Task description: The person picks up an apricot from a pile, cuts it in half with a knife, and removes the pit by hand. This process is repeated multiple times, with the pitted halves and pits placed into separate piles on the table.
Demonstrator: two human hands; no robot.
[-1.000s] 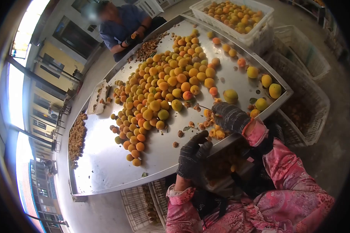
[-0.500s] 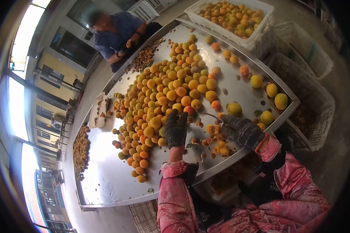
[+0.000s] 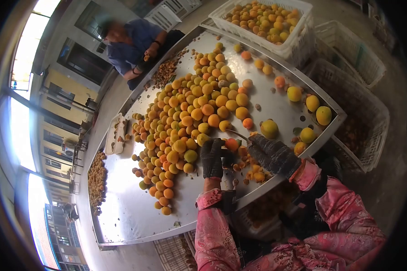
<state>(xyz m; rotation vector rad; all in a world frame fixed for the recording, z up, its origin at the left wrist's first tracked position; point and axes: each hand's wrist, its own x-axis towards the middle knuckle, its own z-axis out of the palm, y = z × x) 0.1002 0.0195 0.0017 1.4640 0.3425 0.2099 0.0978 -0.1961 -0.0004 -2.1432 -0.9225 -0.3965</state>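
Note:
My left hand [image 3: 212,159], in a dark knit glove, closes its fingertips on an orange-red apricot [image 3: 231,144] near the front edge of the heap of apricots [image 3: 185,117]. To its right, my right hand [image 3: 276,156], gloved in dark grey, grips a thin curved metal tool [image 3: 236,134] whose tip points left, a little above that apricot. The tool's handle is mostly hidden in the fist. Below the hands lie torn apricot pieces [image 3: 257,174] and a few loose pits [image 3: 235,182] on the metal table [image 3: 135,198].
Several larger yellow fruits [image 3: 324,115] lie by the table's right corner. A white crate of apricots [image 3: 303,34] stands behind, with other crates [image 3: 375,135] at right. A small white tray [image 3: 117,143] and pit piles [image 3: 97,180] are at left. Across the table, a person [image 3: 138,43] handles fruit.
My left hand has gone from reaching into the heap to holding an apricot, drawn slightly right and toward me. My right hand has moved slightly left with the tool.

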